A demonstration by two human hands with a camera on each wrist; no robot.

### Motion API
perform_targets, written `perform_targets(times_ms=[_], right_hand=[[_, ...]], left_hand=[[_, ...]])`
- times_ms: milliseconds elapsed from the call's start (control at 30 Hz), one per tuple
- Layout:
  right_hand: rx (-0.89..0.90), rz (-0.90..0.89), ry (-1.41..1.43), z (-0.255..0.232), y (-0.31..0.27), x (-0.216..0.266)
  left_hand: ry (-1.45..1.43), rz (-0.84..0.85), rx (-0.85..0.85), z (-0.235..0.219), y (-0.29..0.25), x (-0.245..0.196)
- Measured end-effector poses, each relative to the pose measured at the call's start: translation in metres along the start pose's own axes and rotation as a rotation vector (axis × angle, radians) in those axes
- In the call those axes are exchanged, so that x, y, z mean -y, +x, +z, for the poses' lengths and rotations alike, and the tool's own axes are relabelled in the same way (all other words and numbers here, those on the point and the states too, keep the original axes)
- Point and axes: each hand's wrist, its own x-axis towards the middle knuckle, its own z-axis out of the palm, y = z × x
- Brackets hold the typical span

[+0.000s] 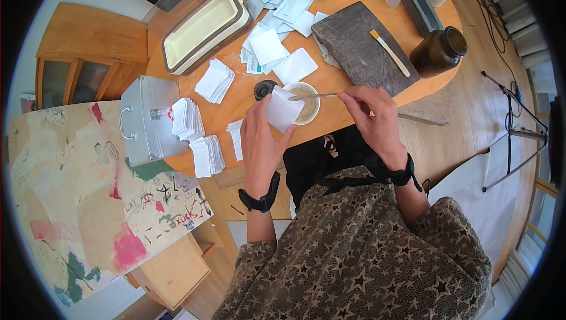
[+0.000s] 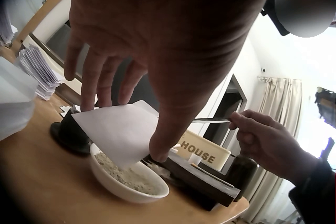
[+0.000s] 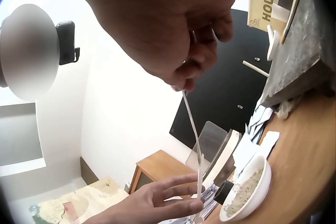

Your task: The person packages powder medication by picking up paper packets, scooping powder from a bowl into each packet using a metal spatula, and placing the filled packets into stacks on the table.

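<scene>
My left hand point(image 1: 259, 146) holds a white paper packet point(image 1: 279, 111) by its edges, thumb on one side and fingers on the other. The packet is tilted over a white bowl point(image 2: 128, 191), which has pale greyish-beige powder point(image 1: 307, 109) in it. In my right hand point(image 1: 377, 120), thumb and fingertips pinch the end of a thin metal spatula point(image 1: 321, 95). Its far end reaches the packet's edge above the bowl. Right behind the bowl stands a small black round container point(image 1: 263, 89), partly covered by the left fingers in the head view.
White packet stacks point(image 1: 214, 81) lie leftward beside a metal case point(image 1: 150, 119). Pale blue-white sachets point(image 1: 292, 7) spread behind the bowl. A dark slab point(image 1: 359, 43) bears a brush point(image 1: 389, 53); a brown jar point(image 1: 437, 53) stands right of it. A cream trough point(image 1: 206, 31) sits back left.
</scene>
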Motion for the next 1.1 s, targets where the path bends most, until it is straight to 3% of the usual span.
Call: perform_targets(times_ms=[267, 567, 767, 833, 967, 1100], right_hand=[[-0.053, 0.122, 0.101, 0.003, -0.002, -0.001], [0.045, 0.19, 0.126, 0.014, -0.005, -0.007], [0.091, 0.229, 0.138, 0.017, -0.006, -0.008], [0.096, 0.254, 0.145, 0.018, -0.007, -0.01], [0.096, 0.277, 0.145, 0.018, -0.008, -0.013], [0.107, 0.275, 0.145, 0.022, -0.01, -0.019]], left_hand=[[0.073, -0.157, -0.059, -0.016, -0.014, 0.011], [0.183, -0.409, -0.106, -0.034, -0.054, 0.05], [0.236, -0.426, -0.083, -0.034, -0.056, 0.053], [0.241, -0.526, 0.021, -0.035, -0.05, 0.045], [0.246, -0.475, -0.031, -0.023, -0.05, 0.053], [0.308, -0.296, -0.13, -0.025, -0.05, 0.06]])
